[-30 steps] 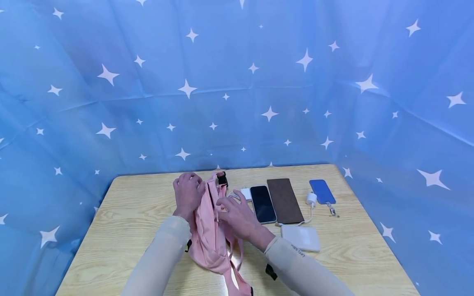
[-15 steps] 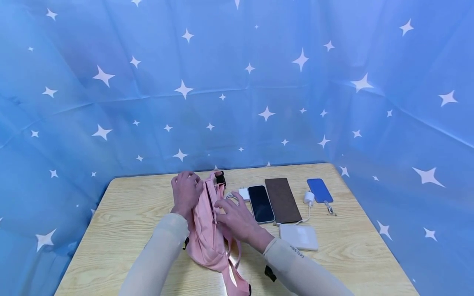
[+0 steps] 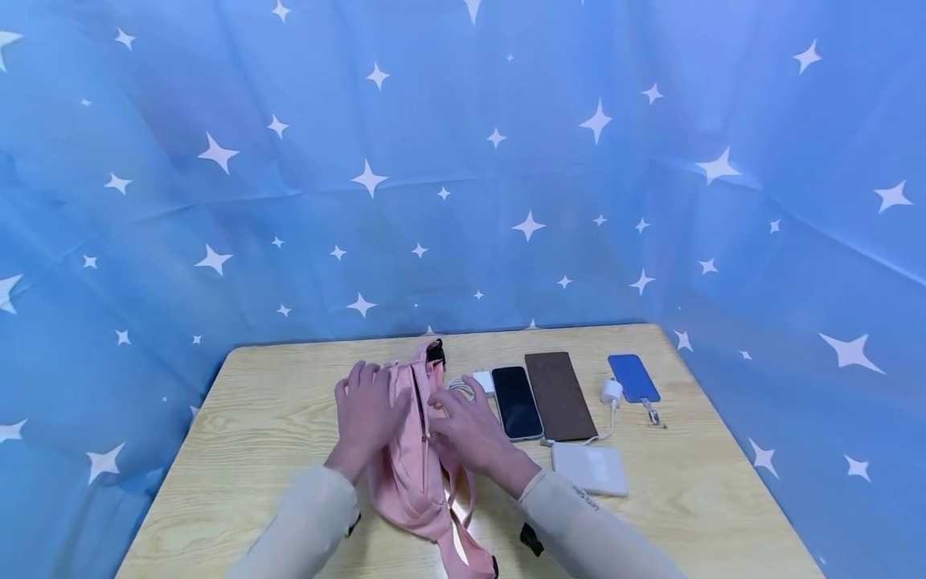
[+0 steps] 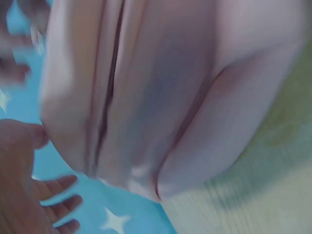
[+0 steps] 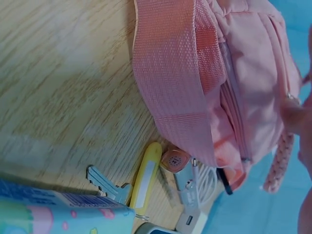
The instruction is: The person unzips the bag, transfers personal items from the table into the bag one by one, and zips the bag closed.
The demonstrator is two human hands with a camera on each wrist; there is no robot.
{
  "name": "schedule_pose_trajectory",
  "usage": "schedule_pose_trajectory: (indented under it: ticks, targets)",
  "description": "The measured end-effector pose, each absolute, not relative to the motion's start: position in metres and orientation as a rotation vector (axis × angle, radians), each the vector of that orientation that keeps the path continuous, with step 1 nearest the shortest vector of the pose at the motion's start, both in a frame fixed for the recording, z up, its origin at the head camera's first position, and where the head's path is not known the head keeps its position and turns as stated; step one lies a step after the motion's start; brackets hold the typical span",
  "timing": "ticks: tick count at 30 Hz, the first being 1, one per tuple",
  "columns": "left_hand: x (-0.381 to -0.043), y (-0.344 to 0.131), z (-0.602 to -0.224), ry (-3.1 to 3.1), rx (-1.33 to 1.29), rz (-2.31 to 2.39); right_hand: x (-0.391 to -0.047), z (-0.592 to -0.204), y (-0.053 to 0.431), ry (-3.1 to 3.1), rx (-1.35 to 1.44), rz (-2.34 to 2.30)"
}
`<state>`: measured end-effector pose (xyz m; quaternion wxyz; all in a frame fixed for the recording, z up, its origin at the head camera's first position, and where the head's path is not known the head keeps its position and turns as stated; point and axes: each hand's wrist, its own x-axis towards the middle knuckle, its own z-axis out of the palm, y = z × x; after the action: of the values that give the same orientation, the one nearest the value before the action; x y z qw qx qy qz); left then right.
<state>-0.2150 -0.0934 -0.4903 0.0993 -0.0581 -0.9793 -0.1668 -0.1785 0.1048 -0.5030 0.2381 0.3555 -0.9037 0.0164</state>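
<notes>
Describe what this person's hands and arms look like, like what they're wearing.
Both the left hand and right hand are ungloved. Pale, off-white sleeves reach the wrists; the right sleeve carries small dark lettering, while the left sleeve looks plain.

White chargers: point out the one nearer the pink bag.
The charger between pink bag and phone; the other charger lies farther right, beside the blue card.

A phone (image 3: 517, 403) lies beside a brown folder (image 3: 560, 396), near a white slab (image 3: 590, 469), perhaps a power bank.

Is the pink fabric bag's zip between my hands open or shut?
Partly open, seemingly: a dark slit runs along part of the zip.
</notes>
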Motion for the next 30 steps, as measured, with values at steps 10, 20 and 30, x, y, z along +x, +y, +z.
schedule_pose_trajectory:
  ticks: [10, 20, 30]
  targets:
    - [-0.176, -0.089, -0.508, -2.935, 0.018, -0.495, -0.176, -0.502, 0.103, -2.514, 0.965, 0.088]
    - [-0.181, -0.087, -0.517, -2.786, 0.011, -0.564, -0.176, -0.501, 0.099, -2.547, 0.973, 0.081]
    - [-0.187, -0.087, -0.521, -2.697, 0.013, -0.653, -0.176, -0.502, 0.098, -2.493, 0.975, 0.09]
